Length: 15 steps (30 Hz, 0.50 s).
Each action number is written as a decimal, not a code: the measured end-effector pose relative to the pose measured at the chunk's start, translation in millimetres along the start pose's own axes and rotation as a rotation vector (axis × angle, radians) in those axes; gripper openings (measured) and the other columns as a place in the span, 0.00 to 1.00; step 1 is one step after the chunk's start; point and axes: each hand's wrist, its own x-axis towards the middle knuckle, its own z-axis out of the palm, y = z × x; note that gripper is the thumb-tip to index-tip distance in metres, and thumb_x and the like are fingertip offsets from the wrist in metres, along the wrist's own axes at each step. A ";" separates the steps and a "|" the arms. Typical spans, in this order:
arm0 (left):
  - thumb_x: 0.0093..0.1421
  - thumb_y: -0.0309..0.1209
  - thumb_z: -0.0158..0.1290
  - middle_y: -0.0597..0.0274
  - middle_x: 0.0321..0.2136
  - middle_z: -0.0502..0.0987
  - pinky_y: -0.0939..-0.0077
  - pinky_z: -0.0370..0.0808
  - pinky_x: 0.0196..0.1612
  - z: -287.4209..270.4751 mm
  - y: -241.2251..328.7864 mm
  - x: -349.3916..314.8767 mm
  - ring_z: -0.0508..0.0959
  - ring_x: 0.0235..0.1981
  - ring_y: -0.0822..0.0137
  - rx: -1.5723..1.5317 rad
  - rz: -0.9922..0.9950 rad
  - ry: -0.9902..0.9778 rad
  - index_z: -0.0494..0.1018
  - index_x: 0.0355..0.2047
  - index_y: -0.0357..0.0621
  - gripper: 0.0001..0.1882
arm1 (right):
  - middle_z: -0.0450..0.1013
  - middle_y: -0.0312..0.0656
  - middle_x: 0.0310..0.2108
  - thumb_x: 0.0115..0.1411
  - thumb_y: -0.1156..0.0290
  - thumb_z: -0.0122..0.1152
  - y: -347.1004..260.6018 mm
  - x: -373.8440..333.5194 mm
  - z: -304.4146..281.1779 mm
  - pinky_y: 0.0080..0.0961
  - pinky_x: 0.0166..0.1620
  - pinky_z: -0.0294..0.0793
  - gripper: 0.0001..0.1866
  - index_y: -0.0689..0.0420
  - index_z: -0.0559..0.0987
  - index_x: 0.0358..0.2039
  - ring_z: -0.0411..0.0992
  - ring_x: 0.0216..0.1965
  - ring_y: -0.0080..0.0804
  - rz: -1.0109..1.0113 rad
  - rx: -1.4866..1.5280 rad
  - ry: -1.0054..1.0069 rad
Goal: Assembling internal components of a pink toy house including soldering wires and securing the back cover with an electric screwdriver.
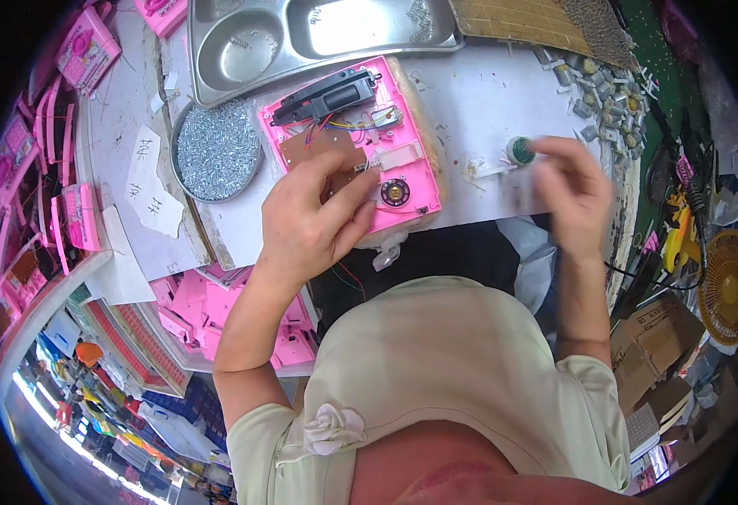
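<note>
In front of me lies a pink plastic housing [424, 178], its inside facing up. A black plastic mechanism [335, 94], a brown circuit board [325, 148], a small round speaker [395, 193] and thin coloured wires sit in it. My left hand [314, 210] rests over its near left part, fingers bent and closed at the board's edge; whatever they pinch is hidden. To the right, my right hand [575, 189] is smeared by motion. Its fingertips are close to a small round pot with a green top [520, 151]; whether they touch it cannot be seen.
A round tray of small screws [217, 151] stands left of the housing. Behind is a metal compartment tray [318, 59] with some springs. Several small motors [600, 105] lie at the far right. Pink housings are stacked at the left [83, 50] and below the table edge [209, 316].
</note>
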 end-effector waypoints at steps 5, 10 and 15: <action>0.48 0.29 0.66 0.59 0.41 0.76 0.67 0.75 0.32 2.9 -3.3 -1.8 0.77 0.32 0.61 -0.031 0.001 0.020 0.81 0.43 0.48 0.20 | 0.77 0.40 0.27 0.55 0.73 0.69 -8.7 59.7 75.2 0.23 0.29 0.72 0.07 0.60 0.82 0.33 0.74 0.24 0.29 -0.374 -0.435 -0.126; 0.46 0.30 0.66 0.61 0.40 0.75 0.65 0.70 0.37 1.0 -2.2 0.5 0.76 0.34 0.61 -0.012 0.009 0.086 0.81 0.43 0.50 0.20 | 0.75 0.40 0.23 0.55 0.66 0.69 -14.7 82.4 95.0 0.29 0.28 0.74 0.10 0.59 0.80 0.27 0.76 0.23 0.35 -0.368 -0.719 -0.219; 0.47 0.35 0.66 0.66 0.39 0.75 0.63 0.63 0.47 2.0 -0.6 28.6 0.73 0.40 0.62 0.184 -0.027 0.131 0.82 0.45 0.54 0.21 | 0.75 0.41 0.21 0.54 0.60 0.68 -32.1 86.3 99.1 0.34 0.27 0.75 0.13 0.57 0.80 0.26 0.77 0.23 0.39 -0.460 -1.036 -0.283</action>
